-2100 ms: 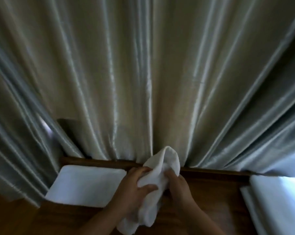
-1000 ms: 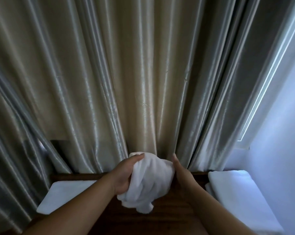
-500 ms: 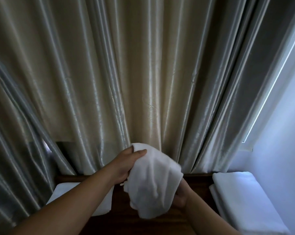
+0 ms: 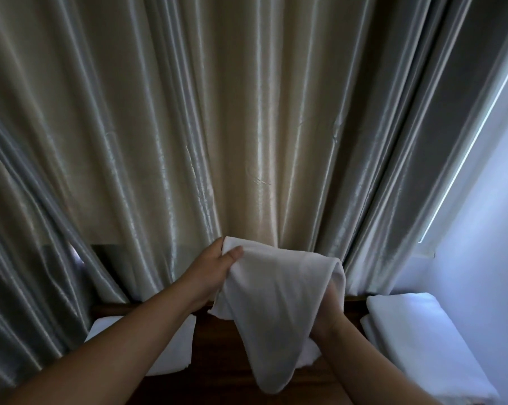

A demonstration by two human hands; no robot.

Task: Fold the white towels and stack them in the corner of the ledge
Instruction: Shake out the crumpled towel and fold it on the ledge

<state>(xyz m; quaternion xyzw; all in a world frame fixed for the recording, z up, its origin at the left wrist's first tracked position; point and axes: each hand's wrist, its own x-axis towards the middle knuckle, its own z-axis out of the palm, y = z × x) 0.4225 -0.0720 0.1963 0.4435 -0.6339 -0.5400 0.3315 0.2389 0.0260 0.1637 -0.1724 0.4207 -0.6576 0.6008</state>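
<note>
1. The left hand (image 4: 210, 271) pinches one top corner of the white towel (image 4: 273, 299) between thumb and fingers, holding it up in front of the curtain (image 4: 246, 127).
2. The right hand (image 4: 330, 309) sits mostly under the cloth — its grip looks closed on the other edge.
3. Below both grips, the towel hangs over the wooden ledge (image 4: 217, 366).
4. A folded towel (image 4: 173, 355) lies left of the left grip; a folded stack (image 4: 416, 337) lies right of the right grip — in the corner.
</note>
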